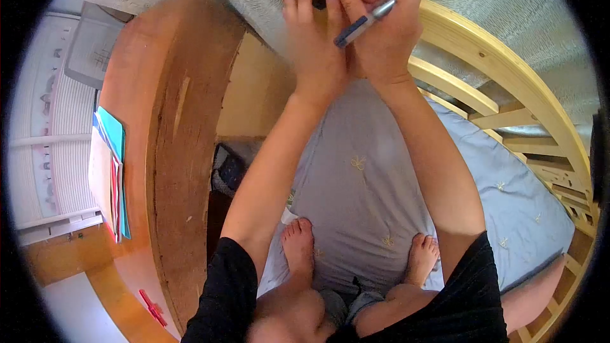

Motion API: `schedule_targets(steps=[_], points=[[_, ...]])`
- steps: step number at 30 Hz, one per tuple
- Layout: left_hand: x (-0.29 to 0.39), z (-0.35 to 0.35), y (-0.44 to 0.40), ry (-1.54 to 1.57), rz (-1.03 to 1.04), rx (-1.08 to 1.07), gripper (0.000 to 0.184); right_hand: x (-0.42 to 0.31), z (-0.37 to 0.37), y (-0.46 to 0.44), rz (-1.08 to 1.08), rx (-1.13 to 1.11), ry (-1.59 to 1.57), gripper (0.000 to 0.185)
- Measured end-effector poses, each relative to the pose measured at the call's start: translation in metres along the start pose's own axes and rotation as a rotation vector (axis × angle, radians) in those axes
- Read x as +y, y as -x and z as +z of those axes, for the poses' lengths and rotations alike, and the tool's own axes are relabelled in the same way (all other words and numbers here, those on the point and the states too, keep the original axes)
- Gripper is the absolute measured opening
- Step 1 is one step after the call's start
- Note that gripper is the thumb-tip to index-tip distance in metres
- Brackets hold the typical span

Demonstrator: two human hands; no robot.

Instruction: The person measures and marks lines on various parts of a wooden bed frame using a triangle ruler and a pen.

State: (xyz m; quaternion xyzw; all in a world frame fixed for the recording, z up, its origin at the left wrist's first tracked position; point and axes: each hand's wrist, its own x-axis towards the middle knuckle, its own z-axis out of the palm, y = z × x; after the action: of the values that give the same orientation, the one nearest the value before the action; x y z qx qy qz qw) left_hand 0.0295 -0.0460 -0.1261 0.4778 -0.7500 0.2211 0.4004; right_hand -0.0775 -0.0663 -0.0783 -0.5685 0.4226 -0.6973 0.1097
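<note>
My R hand (391, 35) has its fingers curled round the pen (383, 9), near the bed rail (492, 47). L hand (316, 47) fingers mostly straight, tips by R's; can't tell if they've got anything. Cubby (218, 216) w/ dark bundle (229, 168), details unclear.

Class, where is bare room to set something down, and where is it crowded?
Bare bedding shows between the feet, and between the right forearm and the wooden rail. Crowded where left hand, right hand and pen bunch together.
</note>
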Motion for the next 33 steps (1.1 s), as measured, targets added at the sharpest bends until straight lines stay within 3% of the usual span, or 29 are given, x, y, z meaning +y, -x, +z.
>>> schedule_targets(steps=[33], points=[[0.0047,0.0079,0.0006,-0.010,0.003,0.044,0.085,0.0093,-0.0035,-0.0002,-0.084,-0.040,-0.034,0.039]])
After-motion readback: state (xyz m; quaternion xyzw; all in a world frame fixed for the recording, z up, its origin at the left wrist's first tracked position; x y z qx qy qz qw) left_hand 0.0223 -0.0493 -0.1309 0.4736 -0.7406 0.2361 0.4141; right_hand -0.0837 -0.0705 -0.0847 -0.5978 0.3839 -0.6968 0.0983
